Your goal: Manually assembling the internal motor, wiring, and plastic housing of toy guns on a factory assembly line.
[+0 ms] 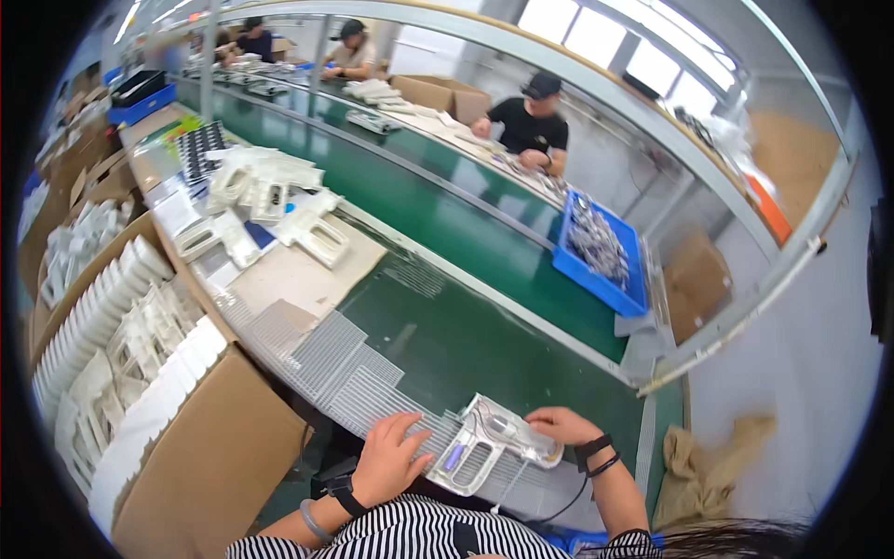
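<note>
On the near edge of the bench in front of me lies a white plastic housing half (512,451) with a loop handle. Inside it sit a silvery cylinder (501,425), a purple cylindrical part (454,457) and thin wires. My right hand (562,428) is closed over the housing's right end, its fingertips pressed on it and partly hidden. To the housing's left, my left hand (391,455) hovers with fingers spread and nothing in it. A white lead with a small connector (495,509) hangs from the housing toward me. Grey ribbed mats (368,396) lie beneath and beside it.
More white housings (317,235) are heaped on the bench at left. A cardboard box (209,452) full of white plastic parts stands at my left. Beyond the bench runs a green conveyor (419,200), with a blue tray (637,279) of metallic parts at right. Co-workers sit across it.
</note>
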The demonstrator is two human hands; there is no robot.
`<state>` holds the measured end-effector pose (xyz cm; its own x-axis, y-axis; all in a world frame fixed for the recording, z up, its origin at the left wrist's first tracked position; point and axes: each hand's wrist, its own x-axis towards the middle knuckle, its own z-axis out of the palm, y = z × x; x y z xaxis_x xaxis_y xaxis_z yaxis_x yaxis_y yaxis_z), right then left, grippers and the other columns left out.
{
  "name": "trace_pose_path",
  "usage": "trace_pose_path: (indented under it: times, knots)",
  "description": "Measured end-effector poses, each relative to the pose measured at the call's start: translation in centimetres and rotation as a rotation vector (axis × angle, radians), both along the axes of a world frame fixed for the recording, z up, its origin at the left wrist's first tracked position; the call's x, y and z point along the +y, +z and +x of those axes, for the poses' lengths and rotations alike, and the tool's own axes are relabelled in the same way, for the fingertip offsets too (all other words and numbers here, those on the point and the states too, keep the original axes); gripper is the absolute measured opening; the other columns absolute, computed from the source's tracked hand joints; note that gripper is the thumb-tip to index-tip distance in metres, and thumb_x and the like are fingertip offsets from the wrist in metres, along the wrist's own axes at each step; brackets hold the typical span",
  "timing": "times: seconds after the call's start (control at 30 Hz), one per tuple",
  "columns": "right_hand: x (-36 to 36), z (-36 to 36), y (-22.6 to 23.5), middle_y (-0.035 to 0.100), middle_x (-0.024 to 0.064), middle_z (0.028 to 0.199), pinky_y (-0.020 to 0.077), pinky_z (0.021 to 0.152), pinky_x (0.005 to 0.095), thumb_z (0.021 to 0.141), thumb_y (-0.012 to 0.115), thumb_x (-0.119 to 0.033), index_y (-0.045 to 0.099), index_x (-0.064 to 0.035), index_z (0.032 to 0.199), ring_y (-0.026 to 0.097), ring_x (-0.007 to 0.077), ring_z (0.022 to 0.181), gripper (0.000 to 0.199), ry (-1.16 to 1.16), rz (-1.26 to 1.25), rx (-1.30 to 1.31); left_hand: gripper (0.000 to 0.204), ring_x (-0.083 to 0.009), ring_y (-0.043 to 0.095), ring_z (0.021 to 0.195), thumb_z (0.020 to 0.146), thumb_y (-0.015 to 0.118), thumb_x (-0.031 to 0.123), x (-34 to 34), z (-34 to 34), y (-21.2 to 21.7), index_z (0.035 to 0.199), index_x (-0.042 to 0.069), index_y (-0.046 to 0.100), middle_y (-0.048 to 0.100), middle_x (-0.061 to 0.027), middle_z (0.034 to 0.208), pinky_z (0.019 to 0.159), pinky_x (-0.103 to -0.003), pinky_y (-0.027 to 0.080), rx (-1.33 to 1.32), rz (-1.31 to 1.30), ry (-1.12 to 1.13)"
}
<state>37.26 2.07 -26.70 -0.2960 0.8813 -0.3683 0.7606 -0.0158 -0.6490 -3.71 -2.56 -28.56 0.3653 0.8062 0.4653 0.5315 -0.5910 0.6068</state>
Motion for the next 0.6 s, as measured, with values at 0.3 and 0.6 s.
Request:
trace_pose_path:
  times: [0.3, 0.6]
  knots:
    - [1.0, 0.0, 0.1, 0.074, 0.0026, 0.095, 0.0512, 0.083, 0.0278, 0.095, 0.075, -0.024, 0.074, 0.0022, 0.112, 0.063, 0.0104, 0.089, 0.031, -0.101, -0.288, 0.063, 0.024, -0.0367, 0.055, 0.124, 0.088, 0.072, 0.013, -1.1, -3.5, 2.3, 0.111, 0.006, 0.070, 0.059, -0.0163, 0.134, 0.103, -0.045, 0.048, -0.224, 0.040, 0.049]
    - [0.9, 4.0, 1.7, 0.076, 0.0071, 0.093, 0.0529, 0.079, 0.0280, 0.090, 0.079, -0.013, 0.078, 0.0033, 0.105, 0.067, 0.0119, 0.083, 0.023, -0.259, -0.279, 0.189, 0.016, -0.0311, 0.063, 0.102, 0.088, 0.071, 0.009, 0.9, -4.9, 2.8, 0.104, 0.007, 0.072, 0.067, -0.0101, 0.112, 0.088, -0.040, 0.052, -0.290, 0.173, 0.280]
